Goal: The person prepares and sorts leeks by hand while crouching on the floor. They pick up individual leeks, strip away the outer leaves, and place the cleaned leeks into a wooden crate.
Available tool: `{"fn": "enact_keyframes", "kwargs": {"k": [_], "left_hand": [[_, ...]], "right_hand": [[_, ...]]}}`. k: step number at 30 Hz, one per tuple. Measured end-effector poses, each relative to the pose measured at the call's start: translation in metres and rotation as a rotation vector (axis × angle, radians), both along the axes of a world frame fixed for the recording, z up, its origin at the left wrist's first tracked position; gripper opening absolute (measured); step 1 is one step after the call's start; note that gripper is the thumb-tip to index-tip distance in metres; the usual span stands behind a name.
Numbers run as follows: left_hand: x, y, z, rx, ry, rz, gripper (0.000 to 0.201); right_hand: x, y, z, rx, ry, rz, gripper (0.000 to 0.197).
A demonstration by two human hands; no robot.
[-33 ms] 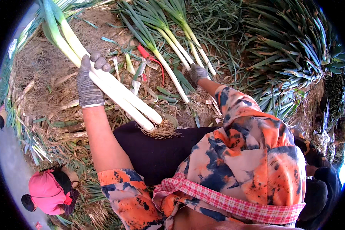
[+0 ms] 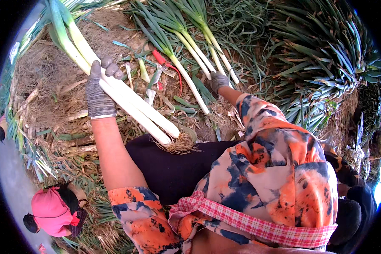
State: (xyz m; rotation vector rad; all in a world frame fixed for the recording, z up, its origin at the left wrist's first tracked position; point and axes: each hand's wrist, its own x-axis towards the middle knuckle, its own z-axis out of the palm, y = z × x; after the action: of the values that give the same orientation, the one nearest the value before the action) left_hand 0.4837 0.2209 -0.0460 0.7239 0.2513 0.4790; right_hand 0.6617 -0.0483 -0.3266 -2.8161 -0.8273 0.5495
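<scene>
Clutching two rooted scallions (image 2: 131, 109) slanted from eleven o'clock to five, the gloved left hand (image 2: 100, 93) lay at nine o'clock from the right hand (image 2: 219, 81), which touched other stalks (image 2: 202, 55), its grip hidden.

Look, the tips of my two leeks (image 2: 133, 112) slip out past the view's top; my right hand (image 2: 219, 81) curls away, fingertips hidden; the ground's (image 2: 204, 132) far right edge disappears beneath leafy heaps (image 2: 321, 55).

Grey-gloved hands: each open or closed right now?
Left hand: closed, holding two long white-stemmed green leeks.
Right hand: at other leeks; grip hidden, cannot tell.
</scene>
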Motion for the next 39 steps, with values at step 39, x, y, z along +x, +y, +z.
{"fn": "enact_keyframes", "kwargs": {"k": [39], "left_hand": [[-0.014, 0.005, -0.028, -0.241, 0.107, 0.014, 0.026]], "right_hand": [[-0.103, 0.046, 0.242, 1.19, 1.798, -0.082, 0.046]]}}
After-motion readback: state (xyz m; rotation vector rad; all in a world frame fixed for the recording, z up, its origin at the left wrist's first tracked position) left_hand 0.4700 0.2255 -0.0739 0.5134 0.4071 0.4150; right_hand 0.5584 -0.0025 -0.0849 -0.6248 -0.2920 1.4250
